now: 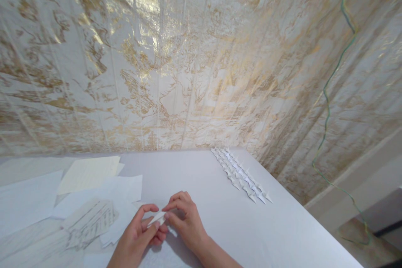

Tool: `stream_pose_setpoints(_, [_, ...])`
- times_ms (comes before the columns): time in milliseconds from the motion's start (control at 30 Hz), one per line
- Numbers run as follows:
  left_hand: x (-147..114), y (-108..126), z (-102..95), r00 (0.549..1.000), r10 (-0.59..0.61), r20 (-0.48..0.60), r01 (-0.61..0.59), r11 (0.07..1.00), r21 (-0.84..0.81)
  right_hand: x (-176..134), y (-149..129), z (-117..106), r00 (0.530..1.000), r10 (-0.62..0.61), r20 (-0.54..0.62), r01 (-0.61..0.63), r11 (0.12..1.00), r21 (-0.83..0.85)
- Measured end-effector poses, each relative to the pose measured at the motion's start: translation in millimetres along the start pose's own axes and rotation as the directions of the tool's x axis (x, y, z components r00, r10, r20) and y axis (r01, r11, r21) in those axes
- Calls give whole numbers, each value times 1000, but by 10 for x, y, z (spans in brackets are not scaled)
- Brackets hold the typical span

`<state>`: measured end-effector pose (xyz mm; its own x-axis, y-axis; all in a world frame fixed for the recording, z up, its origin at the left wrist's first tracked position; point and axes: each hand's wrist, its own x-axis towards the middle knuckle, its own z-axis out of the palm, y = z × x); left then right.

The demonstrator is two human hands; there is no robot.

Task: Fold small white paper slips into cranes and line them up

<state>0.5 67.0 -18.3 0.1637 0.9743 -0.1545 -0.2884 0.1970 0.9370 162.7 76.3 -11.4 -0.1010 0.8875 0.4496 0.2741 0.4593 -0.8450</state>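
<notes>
Between my two hands is a small piece of folded white paper, narrow and pointed at its left end. My left hand grips it from the left, with the thumb on top and the fingers curled beneath. From the right, the thumb and forefinger of my right hand pinch the paper's other end. Both hands are just above the white table. Part of the folded paper is hidden behind the fingers.
Loose white sheets and a cream sheet overlap on the left, with a stack of small lined papers. Rows of pointed folded-paper pieces lie at the back right. A gold-patterned covering rises behind; a green cord hangs right.
</notes>
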Motion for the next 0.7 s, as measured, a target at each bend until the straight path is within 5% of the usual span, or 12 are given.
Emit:
stream_pose_setpoints(467, [22, 89, -71, 996, -94, -4, 94, 992, -89, 20, -29, -40, 997, -61, 43, 62, 998, -15])
stream_pose_setpoints(700, [62, 55, -96, 995, -97, 17, 98, 991, -95, 18, -9, -14, 997, 66, 33, -68, 995, 71])
